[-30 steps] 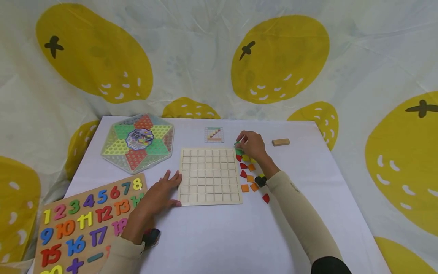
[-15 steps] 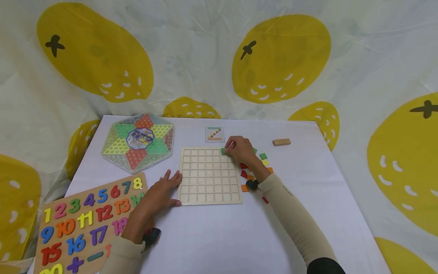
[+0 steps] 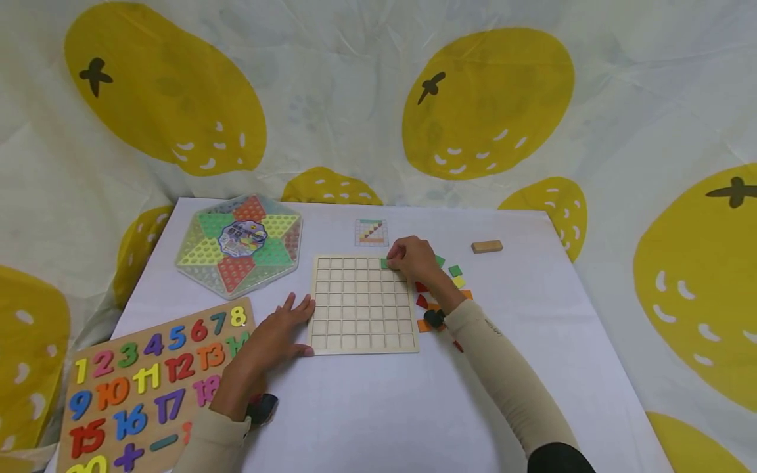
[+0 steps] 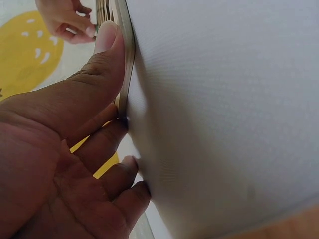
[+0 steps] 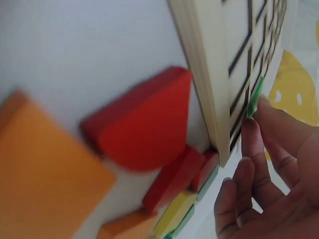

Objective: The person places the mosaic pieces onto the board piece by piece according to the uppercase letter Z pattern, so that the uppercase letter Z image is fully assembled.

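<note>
"Bracing is being done by the left hand (image 3: pixel 278 334), fingers extended, at the wooden board (image 3: pixel 363 308)."

"And progress?"

"Barely begun, seemingly: a green tile (image 3: pixel 384 263) is being pinched over the far row by the right hand (image 3: pixel 412 256); everything else visible there is being left bare, loose tiles (image 5: pixel 147 119) lying rightward."

Around the grid board (image 3: pixel 363 305) on the counter (image 3: pixel 355 407)
Behind: card (image 3: pixel 371 233); right: loose pieces (image 3: pixel 422 300) (a block (image 3: pixel 487 246) farther back); front-left: number board (image 3: pixel 148 399); back-left: game board (image 3: pixel 241 244).
</note>
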Tool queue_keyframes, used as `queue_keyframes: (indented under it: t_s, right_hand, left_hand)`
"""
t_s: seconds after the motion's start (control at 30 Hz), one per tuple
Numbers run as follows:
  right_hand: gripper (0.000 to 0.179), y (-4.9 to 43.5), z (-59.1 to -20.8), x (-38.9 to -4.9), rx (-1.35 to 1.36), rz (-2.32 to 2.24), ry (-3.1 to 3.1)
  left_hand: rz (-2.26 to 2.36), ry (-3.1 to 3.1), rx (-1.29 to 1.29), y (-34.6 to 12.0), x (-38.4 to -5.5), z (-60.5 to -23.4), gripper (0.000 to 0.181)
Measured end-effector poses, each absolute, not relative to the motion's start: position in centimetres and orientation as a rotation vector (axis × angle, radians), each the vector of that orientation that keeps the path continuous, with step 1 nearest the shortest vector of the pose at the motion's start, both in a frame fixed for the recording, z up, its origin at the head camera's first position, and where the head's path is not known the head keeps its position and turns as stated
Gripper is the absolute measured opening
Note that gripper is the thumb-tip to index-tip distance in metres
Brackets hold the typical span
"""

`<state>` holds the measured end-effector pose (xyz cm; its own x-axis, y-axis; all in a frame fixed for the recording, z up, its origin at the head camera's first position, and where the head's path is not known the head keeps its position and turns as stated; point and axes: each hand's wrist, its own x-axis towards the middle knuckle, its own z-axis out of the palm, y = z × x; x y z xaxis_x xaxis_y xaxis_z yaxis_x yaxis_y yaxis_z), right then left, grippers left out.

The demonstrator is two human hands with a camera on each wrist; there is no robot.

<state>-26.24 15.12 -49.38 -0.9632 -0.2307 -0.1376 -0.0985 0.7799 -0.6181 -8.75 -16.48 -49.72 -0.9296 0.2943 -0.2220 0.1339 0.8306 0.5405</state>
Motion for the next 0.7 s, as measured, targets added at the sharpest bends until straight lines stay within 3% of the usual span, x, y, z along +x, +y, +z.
queue_keyframes:
  t_s: [0.2,0.7]
  right_hand:
    - [0.008,17.3,-48.9,-26.5,-0.346,-0.992,2.810]
    - [0.021,20.7,-49.2,-26.6,-0.202,-0.827,2.799]
  left_hand:
    - [0.769,2.722,0.335,-16.5,-8.8,-49.9,0.103]
    - [0.786,2.716,0.349,-16.7,-8.9,-50.4,0.103]
